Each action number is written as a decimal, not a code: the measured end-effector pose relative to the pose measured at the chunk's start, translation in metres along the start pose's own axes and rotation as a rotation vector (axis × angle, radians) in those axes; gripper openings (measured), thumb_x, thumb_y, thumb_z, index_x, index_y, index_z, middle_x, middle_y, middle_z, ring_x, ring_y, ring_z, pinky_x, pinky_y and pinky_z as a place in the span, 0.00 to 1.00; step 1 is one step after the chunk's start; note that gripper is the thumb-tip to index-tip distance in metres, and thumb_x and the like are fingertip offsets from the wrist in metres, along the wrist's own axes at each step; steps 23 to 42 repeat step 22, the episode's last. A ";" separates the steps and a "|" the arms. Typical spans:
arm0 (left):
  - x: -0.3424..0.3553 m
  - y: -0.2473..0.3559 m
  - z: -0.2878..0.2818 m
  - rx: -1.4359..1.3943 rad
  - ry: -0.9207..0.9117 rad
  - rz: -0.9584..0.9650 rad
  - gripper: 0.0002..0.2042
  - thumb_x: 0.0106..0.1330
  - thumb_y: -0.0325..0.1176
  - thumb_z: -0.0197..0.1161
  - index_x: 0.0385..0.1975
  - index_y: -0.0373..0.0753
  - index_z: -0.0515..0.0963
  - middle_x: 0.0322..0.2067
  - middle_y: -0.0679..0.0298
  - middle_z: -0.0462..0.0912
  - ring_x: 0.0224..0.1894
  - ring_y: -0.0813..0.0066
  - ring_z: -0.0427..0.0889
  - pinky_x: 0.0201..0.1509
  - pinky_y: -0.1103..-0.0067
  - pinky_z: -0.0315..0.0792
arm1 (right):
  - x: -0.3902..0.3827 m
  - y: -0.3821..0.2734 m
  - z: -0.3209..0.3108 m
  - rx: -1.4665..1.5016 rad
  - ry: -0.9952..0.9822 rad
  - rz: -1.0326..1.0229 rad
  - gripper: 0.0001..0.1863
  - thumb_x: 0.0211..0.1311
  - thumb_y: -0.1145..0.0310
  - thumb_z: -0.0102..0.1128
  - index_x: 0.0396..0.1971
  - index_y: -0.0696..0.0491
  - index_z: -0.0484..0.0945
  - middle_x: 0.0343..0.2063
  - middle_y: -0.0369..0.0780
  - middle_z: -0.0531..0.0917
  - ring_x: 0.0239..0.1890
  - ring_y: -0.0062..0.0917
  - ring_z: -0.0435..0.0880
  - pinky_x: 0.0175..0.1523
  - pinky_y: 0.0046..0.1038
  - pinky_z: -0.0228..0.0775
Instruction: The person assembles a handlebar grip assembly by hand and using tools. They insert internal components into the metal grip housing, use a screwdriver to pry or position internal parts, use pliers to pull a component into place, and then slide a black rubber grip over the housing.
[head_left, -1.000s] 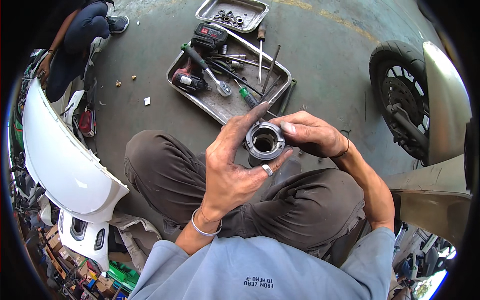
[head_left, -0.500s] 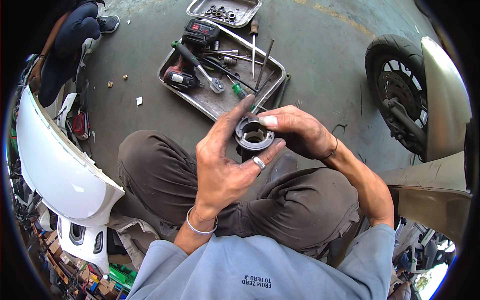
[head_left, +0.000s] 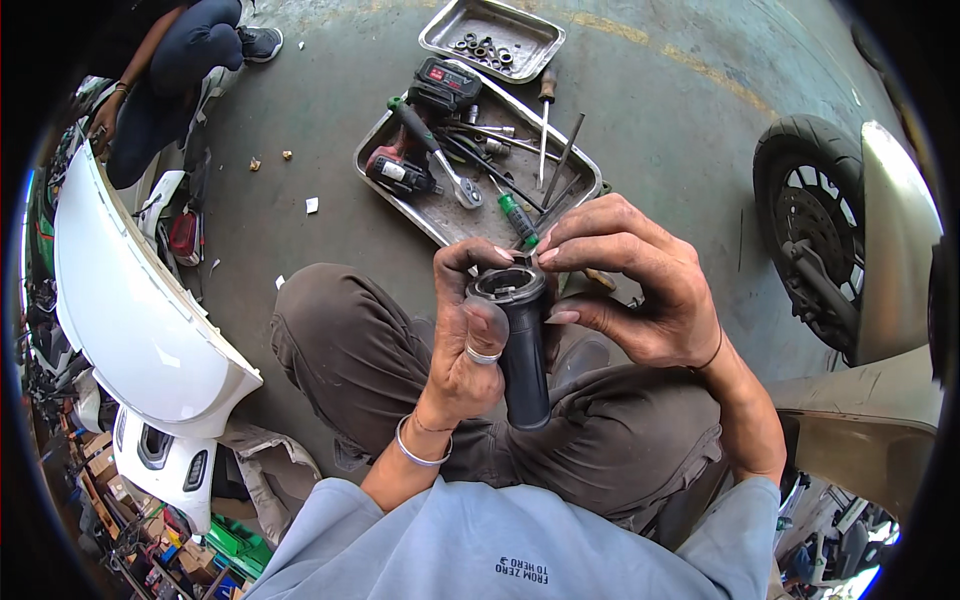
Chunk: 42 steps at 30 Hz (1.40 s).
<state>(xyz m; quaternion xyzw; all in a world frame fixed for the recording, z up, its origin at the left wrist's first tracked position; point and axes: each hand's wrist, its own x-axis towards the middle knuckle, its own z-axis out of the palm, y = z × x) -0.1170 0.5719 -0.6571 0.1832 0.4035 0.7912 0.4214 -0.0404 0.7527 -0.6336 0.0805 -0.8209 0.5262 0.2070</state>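
Observation:
My left hand (head_left: 465, 350) is wrapped round the upper end of a black cylindrical tube (head_left: 527, 380), thumb on the near side and index finger curled over the far side. A greyish notched collar (head_left: 510, 297) rings the tube's open top. The tube stands tilted above my lap, its lower end by my right thigh. To the right, my right hand (head_left: 650, 290) has its fingers bent and spread from the thumb. Its fingertips are at the collar's far right edge and the thumb tip is near the tube's side. No separate thing shows clearly between them.
Ahead lies a metal tray (head_left: 425, 215) with a cordless power tool (head_left: 400, 170), a ratchet (head_left: 430, 140) and a green-handled screwdriver (head_left: 517, 215). A smaller tray (head_left: 430, 40) holds several rings. White body panels (head_left: 140, 320) stand left, a wheel (head_left: 800, 220) right. Another person (head_left: 180, 60) crouches far left.
The tube has tilted, so its long black side now shows rather than mainly its open top. My right thumb has come off the collar and the right fingers have spread. The whole view has shifted slightly.

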 end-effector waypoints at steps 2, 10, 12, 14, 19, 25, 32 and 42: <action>0.000 0.000 0.005 0.045 0.025 0.003 0.26 0.69 0.56 0.49 0.53 0.44 0.53 0.40 0.55 0.74 0.27 0.76 0.79 0.27 0.83 0.75 | 0.005 -0.004 0.004 -0.015 0.041 0.000 0.19 0.46 0.76 0.73 0.42 0.55 0.82 0.39 0.41 0.81 0.41 0.33 0.80 0.45 0.32 0.74; 0.000 0.002 0.001 -0.081 -0.068 0.001 0.17 0.74 0.52 0.40 0.46 0.45 0.53 0.36 0.55 0.72 0.23 0.75 0.77 0.22 0.82 0.72 | 0.015 -0.010 0.011 -0.004 0.024 -0.023 0.15 0.44 0.77 0.73 0.37 0.56 0.83 0.33 0.40 0.81 0.36 0.33 0.81 0.42 0.32 0.74; 0.000 0.003 0.001 -0.084 -0.031 0.014 0.16 0.75 0.52 0.38 0.45 0.45 0.53 0.35 0.55 0.72 0.22 0.75 0.76 0.21 0.83 0.72 | 0.017 -0.009 0.013 0.017 0.037 -0.010 0.15 0.44 0.77 0.73 0.36 0.56 0.83 0.32 0.40 0.81 0.36 0.33 0.81 0.41 0.31 0.74; 0.001 0.002 0.000 -0.049 -0.026 0.005 0.16 0.75 0.52 0.37 0.44 0.45 0.53 0.32 0.55 0.72 0.20 0.76 0.75 0.21 0.83 0.71 | 0.018 -0.008 0.013 0.027 0.019 0.021 0.15 0.43 0.80 0.72 0.34 0.57 0.82 0.31 0.40 0.81 0.36 0.33 0.81 0.41 0.31 0.74; 0.004 0.001 0.001 0.038 0.026 -0.004 0.17 0.75 0.55 0.34 0.41 0.48 0.53 0.25 0.56 0.69 0.13 0.72 0.71 0.13 0.81 0.67 | 0.022 -0.002 0.016 0.045 -0.007 0.035 0.15 0.42 0.82 0.69 0.34 0.57 0.82 0.30 0.41 0.81 0.37 0.33 0.81 0.41 0.30 0.74; 0.006 0.005 -0.002 0.035 0.013 -0.005 0.16 0.76 0.54 0.34 0.40 0.48 0.54 0.24 0.55 0.69 0.11 0.71 0.70 0.12 0.81 0.67 | 0.024 0.000 0.018 0.071 -0.011 0.031 0.15 0.42 0.82 0.68 0.34 0.57 0.82 0.31 0.41 0.82 0.37 0.33 0.81 0.41 0.30 0.74; 0.006 0.005 -0.002 0.035 0.013 -0.005 0.16 0.76 0.54 0.34 0.40 0.48 0.54 0.24 0.55 0.69 0.11 0.71 0.70 0.12 0.81 0.67 | 0.024 0.000 0.018 0.071 -0.011 0.031 0.15 0.42 0.82 0.68 0.34 0.57 0.82 0.31 0.41 0.82 0.37 0.33 0.81 0.41 0.30 0.74; 0.006 0.005 -0.002 0.035 0.013 -0.005 0.16 0.76 0.54 0.34 0.40 0.48 0.54 0.24 0.55 0.69 0.11 0.71 0.70 0.12 0.81 0.67 | 0.024 0.000 0.018 0.071 -0.011 0.031 0.15 0.42 0.82 0.68 0.34 0.57 0.82 0.31 0.41 0.82 0.37 0.33 0.81 0.41 0.30 0.74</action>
